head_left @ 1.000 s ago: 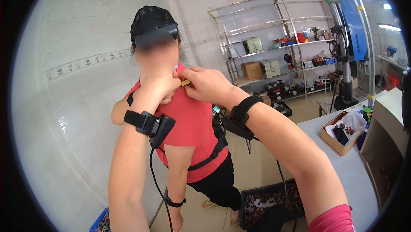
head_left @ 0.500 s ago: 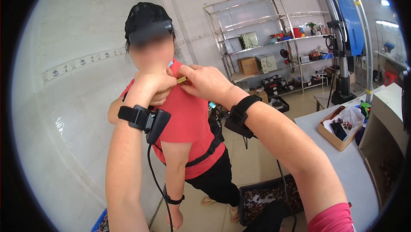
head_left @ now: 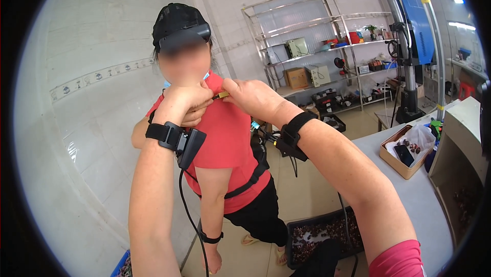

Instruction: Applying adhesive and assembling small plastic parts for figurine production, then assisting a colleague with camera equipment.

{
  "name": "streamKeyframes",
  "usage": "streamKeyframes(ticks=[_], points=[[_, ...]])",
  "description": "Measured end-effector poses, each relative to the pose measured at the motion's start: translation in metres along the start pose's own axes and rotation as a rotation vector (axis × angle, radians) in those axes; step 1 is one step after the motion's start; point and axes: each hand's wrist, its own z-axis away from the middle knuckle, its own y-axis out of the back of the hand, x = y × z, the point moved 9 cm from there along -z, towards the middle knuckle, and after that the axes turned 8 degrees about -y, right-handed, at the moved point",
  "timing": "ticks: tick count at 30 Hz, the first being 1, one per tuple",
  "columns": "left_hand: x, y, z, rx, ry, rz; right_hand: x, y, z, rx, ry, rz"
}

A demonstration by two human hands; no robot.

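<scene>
In front of me stands a person in a red shirt (head_left: 217, 134), and both my hands are raised to the chest near the shoulder. My right hand (head_left: 250, 95) pinches a small yellow piece (head_left: 223, 94), perhaps a clip, with a dark end pointing left. That dark end meets the fingertips of my left hand (head_left: 186, 104), whose fingers are curled closed. Its kind is too small to tell. Each of my wrists wears a black strap with a device, the left one (head_left: 190, 148) trailing a cable. A light blue clip (head_left: 254, 126) hangs beside the person.
Metal shelves (head_left: 307, 29) with boxes and parts line the back wall. At right a grey table (head_left: 371, 149) bears a cardboard box (head_left: 404, 167) with a phone. A black tray of small dark pieces (head_left: 296, 256) lies on the floor. A tiled wall (head_left: 92, 123) runs along the left.
The right hand has shifted slightly right with the yellow piece, and its dark end now shows by the left fingertips. The person's head has moved a little to the right.
</scene>
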Motion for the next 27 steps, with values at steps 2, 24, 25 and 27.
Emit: streamKeyframes(ticks=[2,24,25,27], points=[[0.006,0.001,0.004,-0.007,0.005,-0.028,0.0,0.0,0.0,0.011,0.004,-0.004],[0.025,0.018,0.019,0.119,-0.092,-0.23,0.0,-0.002,-0.011,-0.014,-0.018,-0.065],[0.025,0.018,0.019,0.119,-0.093,-0.229,0.0,-0.003,-0.011,-0.015,-0.018,-0.062],[0.021,0.018,0.019,0.104,-0.035,-0.218,-0.002,-0.004,-0.012,-0.012,-0.014,-0.064]])
